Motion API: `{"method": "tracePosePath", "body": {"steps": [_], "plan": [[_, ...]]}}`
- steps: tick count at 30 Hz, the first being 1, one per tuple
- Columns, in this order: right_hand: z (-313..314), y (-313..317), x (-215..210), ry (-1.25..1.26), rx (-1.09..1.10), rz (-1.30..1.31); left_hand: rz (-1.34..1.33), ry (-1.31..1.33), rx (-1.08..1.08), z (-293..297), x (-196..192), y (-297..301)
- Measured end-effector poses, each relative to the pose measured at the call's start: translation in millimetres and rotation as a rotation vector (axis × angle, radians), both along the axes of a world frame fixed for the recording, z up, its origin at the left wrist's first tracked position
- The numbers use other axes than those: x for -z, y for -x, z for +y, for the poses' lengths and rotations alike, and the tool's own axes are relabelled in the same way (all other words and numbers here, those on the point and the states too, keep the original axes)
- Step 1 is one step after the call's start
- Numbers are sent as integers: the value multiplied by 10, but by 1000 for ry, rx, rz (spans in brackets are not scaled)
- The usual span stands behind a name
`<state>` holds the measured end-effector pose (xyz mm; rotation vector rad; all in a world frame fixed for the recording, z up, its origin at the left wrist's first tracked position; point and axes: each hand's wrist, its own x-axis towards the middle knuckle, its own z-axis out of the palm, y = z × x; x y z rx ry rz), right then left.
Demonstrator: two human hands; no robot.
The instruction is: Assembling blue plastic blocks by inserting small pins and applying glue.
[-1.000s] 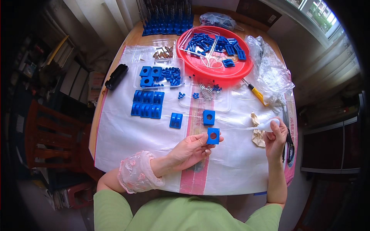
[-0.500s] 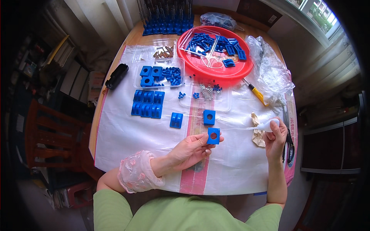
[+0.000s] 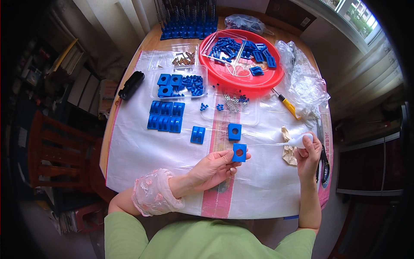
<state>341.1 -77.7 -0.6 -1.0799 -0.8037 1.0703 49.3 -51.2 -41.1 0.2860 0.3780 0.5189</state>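
The left hand is still pinching a blue block with a round hole at tabletop centre, while, at three o'clock, the right hand keeps gripping a small white squeeze bottle, nothing having shifted.

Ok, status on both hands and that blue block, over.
Left hand pinching the blue block with a hole above the table. Right hand gripping a small white squeeze bottle, nozzle toward the block. Nothing between them.
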Motion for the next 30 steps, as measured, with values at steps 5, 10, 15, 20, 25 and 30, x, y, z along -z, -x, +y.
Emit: {"method": "tracePosePath", "body": {"steps": [5,10,15,20,25,30], "plan": [[-3,-5,6,6,5,-5,-1,-5,3,4,9,0],[-2,5,-8,-4,4,2,4,-7,-2,1,-8,-2],[-4,1,-10,4,5,12,4,-5,-5,1,2,-5],[-1,12,-16,10,25,30,7,-2,-6,3,-12,-3],[-7,-30,1,2,-33,61,4,3,-13,12,-22,-1],[-17,-51,2,-27,-59,90,-31,25,-38,14,-49,3]]}}
